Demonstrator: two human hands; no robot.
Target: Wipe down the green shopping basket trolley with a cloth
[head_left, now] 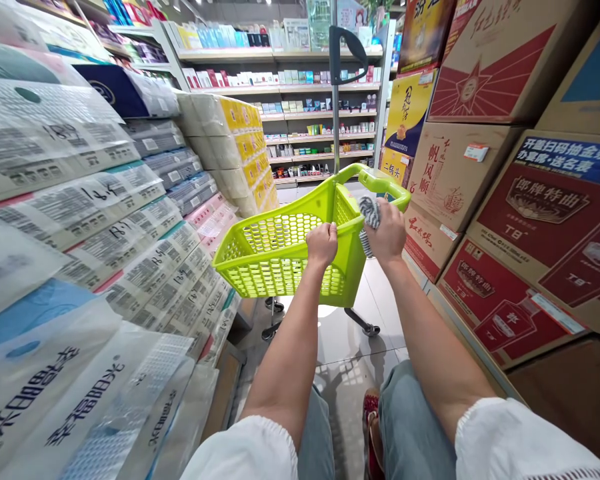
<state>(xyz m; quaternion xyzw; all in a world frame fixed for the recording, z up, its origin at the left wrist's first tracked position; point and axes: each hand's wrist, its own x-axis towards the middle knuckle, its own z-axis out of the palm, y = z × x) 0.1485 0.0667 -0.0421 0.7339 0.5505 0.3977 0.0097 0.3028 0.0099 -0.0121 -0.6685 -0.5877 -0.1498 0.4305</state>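
Observation:
A lime-green plastic shopping cart [280, 223] with a perforated basket stands sideways in the aisle in front of me. My left hand [322, 244] is closed around the near side rim of its basket. My right hand [390, 232] is closed on a grey-and-white striped cloth [369, 212], which bunches out past the fingers on the left. That hand is by the cart's rear end, just below the green handle [387, 185]. Whether the cloth touches the cart I cannot tell. What shows of the basket's inside holds no goods.
Stacked tissue packs [145, 260] line the left side, with yellow-and-white paper packs [230, 150] farther along. Cardboard liquor cartons [540, 200] rise close on the right. Behind the cart are shelves of small boxes [300, 87] and a grey pole with a dark loop [336, 100]. Tiled floor [350, 373] lies below.

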